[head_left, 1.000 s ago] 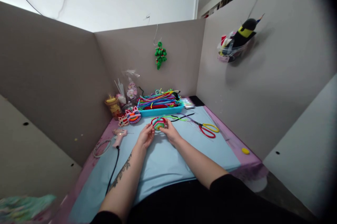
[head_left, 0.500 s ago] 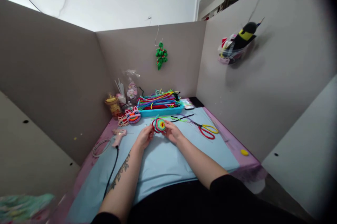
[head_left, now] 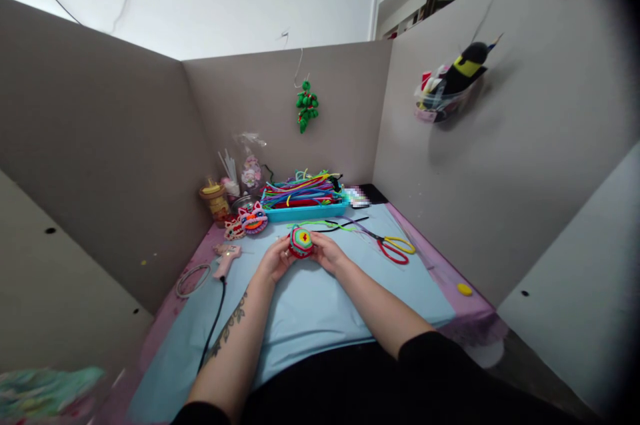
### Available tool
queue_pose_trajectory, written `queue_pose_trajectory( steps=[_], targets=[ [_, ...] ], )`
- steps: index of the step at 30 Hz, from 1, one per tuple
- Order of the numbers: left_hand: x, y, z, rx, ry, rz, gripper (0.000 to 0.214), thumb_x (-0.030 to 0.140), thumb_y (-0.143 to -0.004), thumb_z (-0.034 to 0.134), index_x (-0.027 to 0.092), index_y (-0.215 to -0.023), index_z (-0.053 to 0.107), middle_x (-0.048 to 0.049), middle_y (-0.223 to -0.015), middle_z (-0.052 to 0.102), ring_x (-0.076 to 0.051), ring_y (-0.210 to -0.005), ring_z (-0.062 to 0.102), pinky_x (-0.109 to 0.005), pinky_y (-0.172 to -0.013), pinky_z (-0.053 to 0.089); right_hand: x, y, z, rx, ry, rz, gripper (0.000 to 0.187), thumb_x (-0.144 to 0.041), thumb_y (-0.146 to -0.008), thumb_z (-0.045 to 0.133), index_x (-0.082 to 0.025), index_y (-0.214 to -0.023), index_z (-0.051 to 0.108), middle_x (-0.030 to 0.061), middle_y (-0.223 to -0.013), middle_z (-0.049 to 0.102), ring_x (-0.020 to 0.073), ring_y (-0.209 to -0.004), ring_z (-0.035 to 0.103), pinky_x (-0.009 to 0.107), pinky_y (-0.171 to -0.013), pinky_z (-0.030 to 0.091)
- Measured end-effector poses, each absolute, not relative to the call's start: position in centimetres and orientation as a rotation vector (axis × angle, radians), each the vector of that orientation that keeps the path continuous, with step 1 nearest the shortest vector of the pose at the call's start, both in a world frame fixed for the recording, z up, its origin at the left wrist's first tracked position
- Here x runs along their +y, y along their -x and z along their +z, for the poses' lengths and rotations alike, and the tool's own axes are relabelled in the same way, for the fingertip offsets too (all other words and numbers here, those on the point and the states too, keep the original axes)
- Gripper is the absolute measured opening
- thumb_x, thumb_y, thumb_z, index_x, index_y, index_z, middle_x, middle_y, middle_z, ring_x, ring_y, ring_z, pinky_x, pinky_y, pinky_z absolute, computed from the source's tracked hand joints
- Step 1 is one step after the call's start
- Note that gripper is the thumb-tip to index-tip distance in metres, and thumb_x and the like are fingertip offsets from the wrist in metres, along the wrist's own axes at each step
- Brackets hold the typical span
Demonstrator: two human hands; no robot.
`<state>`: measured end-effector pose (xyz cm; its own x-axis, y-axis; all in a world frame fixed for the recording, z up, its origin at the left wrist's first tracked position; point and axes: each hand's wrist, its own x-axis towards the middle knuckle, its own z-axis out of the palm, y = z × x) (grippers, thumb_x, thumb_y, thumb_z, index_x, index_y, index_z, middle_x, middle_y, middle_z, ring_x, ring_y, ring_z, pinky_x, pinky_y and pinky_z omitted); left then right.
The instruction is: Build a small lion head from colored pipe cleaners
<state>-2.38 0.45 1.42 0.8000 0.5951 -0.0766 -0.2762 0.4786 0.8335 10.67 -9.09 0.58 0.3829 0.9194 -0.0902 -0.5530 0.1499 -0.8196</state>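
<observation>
Both hands clamp a pipe-cleaner disc [head_left: 301, 242] just above the table's [head_left: 320, 308] far middle: left hand [head_left: 274, 261] on its left rim, right hand [head_left: 327, 253] on its right, equally near, scissors [head_left: 395, 248] lying farther right.

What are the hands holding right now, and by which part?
A coiled, red-rimmed pipe-cleaner disc: the left hand pinches its left edge, the right hand its right edge.

Surface [head_left: 173, 315] carrying a pale blue sheet [head_left: 310, 318] over pink cloth [head_left: 470, 310], teal tray [head_left: 305, 213] of pipe cleaners [head_left: 300, 193] sitting at the back, scissors [head_left: 395, 248] lying right, pink glue gun [head_left: 226, 258] lying left
</observation>
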Motion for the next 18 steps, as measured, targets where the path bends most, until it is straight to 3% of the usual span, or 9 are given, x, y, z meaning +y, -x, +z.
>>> queue_pose_trajectory(
  steps=[10,18],
  targets=[
    [0.73,2.39,0.99,0.451,-0.888,0.609,0.04,0.014,-0.067,0.071,0.016,-0.105,0.055,-0.005,-0.091,0.067,-0.013,-0.071,0.065,-0.021,-0.061,0.052,-8.79,-10.37,0.14,-0.487,1.032,1.076,0.027,-0.038,-0.065,0.069,-0.02,-0.083,0.062,-0.0004,-0.069,0.063,0.0121,-0.056,0.055,0.02,-0.044,0.036],
    [0.06,2.37,1.56,0.379,-0.993,0.626,0.056,0.02,-0.067,0.074,0.018,-0.116,0.047,-0.0054,-0.086,0.067,-0.013,-0.064,0.064,-0.023,-0.059,0.051,-8.98,-10.33,-0.04,-0.628,1.012,1.043,0.044,-0.044,-0.062,0.073,-0.024,-0.098,0.058,0.0003,-0.083,0.062,0.0137,-0.066,0.057,0.024,-0.053,0.042]
  ],
)
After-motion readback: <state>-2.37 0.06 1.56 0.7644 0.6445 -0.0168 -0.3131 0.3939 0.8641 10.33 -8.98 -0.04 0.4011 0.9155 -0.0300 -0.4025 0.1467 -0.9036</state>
